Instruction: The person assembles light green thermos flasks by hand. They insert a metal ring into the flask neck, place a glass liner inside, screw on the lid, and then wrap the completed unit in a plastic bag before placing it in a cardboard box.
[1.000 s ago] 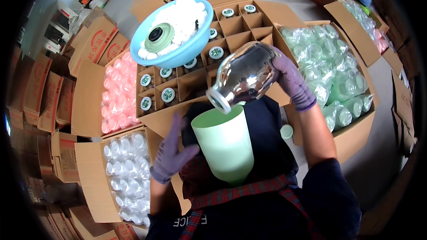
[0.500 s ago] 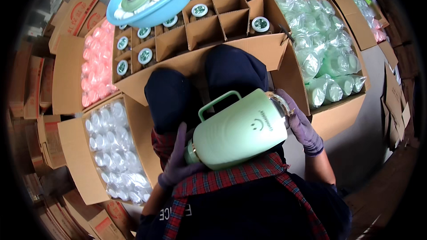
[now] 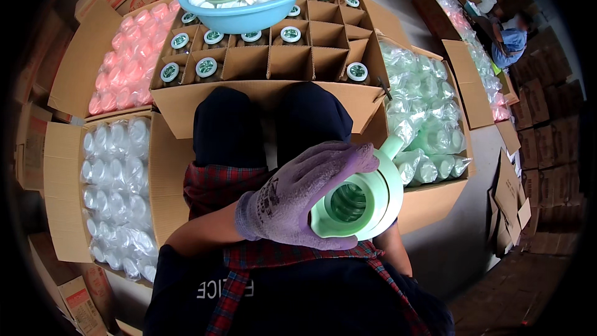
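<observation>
A pale green vacuum jug (image 3: 390,196) is held over my lap, its round mouth turned up towards me. Ribbed walls show inside the mouth, and the handle (image 3: 392,147) points away to the upper right. My left hand (image 3: 305,196), in a purple-grey glove, is closed round the collar of the mouth. Its thumb lies along the lower edge and its fingers cross the top. My right hand is hidden behind the jug; only the right forearm (image 3: 395,250) shows below it.
Ahead stands a divided carton (image 3: 267,90) holding several bottles with round tops. A blue basin (image 3: 249,20) of white caps rests on it. Cartons of pink (image 3: 127,56), clear (image 3: 118,174) and green (image 3: 426,106) wrapped parts flank me. Another person (image 3: 510,43) is at far right.
The jug has turned from lying sideways to mouth up. My left hand has come across to its collar, and my right hand has gone out of sight behind it. The view has shifted.
</observation>
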